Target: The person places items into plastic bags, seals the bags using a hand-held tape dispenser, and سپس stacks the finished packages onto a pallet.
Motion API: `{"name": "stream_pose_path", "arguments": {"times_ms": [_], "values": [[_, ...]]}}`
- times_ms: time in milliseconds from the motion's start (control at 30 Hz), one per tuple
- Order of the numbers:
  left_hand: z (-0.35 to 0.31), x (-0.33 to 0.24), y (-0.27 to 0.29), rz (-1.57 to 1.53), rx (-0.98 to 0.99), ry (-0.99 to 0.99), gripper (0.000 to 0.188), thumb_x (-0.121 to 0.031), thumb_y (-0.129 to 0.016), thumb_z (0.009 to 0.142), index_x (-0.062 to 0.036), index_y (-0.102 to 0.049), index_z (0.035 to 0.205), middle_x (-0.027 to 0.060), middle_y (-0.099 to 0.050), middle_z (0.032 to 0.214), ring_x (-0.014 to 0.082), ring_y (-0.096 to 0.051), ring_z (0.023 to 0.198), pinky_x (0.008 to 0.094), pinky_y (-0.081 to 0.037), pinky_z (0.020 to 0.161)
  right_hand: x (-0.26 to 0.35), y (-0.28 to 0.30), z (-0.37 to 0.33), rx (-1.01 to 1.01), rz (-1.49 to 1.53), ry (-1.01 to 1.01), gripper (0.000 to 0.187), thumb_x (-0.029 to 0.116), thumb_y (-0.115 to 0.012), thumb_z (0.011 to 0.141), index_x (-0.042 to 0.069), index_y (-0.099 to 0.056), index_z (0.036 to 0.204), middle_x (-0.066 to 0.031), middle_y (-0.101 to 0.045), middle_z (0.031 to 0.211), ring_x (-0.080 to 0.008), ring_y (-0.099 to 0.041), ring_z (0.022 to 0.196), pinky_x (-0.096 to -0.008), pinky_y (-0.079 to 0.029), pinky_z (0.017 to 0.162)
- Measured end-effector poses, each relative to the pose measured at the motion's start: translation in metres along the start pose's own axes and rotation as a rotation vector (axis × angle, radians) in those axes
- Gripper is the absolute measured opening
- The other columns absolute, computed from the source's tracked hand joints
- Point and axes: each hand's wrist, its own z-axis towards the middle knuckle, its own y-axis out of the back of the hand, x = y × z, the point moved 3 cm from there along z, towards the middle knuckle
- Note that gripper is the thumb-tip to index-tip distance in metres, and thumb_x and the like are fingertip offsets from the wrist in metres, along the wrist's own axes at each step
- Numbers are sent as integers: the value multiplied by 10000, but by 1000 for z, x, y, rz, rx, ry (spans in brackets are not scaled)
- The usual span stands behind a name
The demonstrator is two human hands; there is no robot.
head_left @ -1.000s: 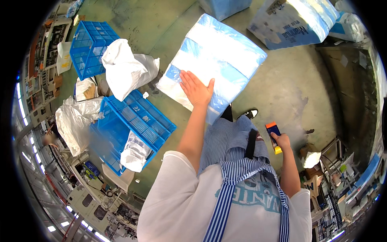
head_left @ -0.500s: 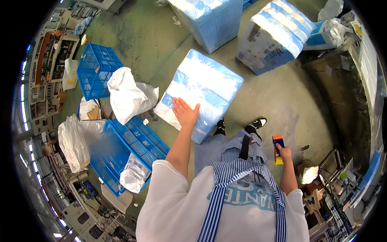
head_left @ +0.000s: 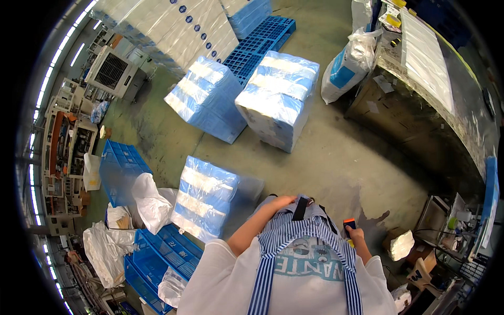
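Note:
My right hand [head_left: 356, 234] is closed around a small oblong block [head_left: 349, 224], orange at the top, dark blue and yellow below. What kind of thing it is I cannot make out. At the front of the striped apron [head_left: 294, 226] lies my left hand [head_left: 286, 201], by my waist, its fingers mostly hidden. Left of that arm stands a blue-and-white plastic-wrapped package [head_left: 205, 197], partly blurred on its right side; my left hand is apart from its visible faces.
Two more wrapped packages, a left one [head_left: 207, 97] and a right one [head_left: 278, 97], stand ahead near a blue pallet [head_left: 262, 44]. Blue crates [head_left: 123, 170] and white sacks [head_left: 152, 202] lie at left. A workbench [head_left: 415, 115] runs along the right, beside a full bag [head_left: 346, 68].
My left hand has come off the wrapped package and moved to my waist. The view has tilted up, showing more of the floor ahead. My right hand keeps hold of the block.

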Motion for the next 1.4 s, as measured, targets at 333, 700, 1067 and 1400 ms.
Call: {"name": "stream_pose_path", "arguments": {"times_ms": [333, 700, 1067, 1400], "values": [[97, -73, 88, -9, -482, 33, 305, -271, -564, 836, -77, -654, 1053, 152, -674, 1015, 281, -640, 967, 364, -487, 866, 62, 66, 75, -240, 109, 82, 709, 547, -748, 655, -102, -655, 926, -264, -668, 900, -353, -670, 884, -418, -515, 751], [259, -165, 149, 338, -184, 7, 373, -342, -615, 818, -69, -664, 1067, 186, -661, 1051, 300, -641, 977, 358, -495, 834, 100, 158, 98, -208, 168, -158, 728, 572, -723, 671, -87, -656, 972, -282, -646, 989, -364, -627, 1003, -413, -502, 813], [304, -438, 156, -257, -117, -231, 240, -106, -539, 887, 9, -598, 1090, 110, -683, 873, 163, -644, 749, 276, -514, 694, 440, 412, 139, -789, -31, 512, 588, 507, -708, 735, 0, -544, 986, -227, -653, 800, -398, -640, 786, -458, -507, 698], [213, -345, 145, -272, -595, 290, 273, -269, -610, 756, -58, -711, 898, 148, -692, 843, 272, -669, 807, 374, -516, 747, 605, 525, 243, -969, -566, 853, 530, 488, -647, 809, 2, -486, 946, -222, -640, 798, -388, -626, 781, -475, -483, 735]]}}
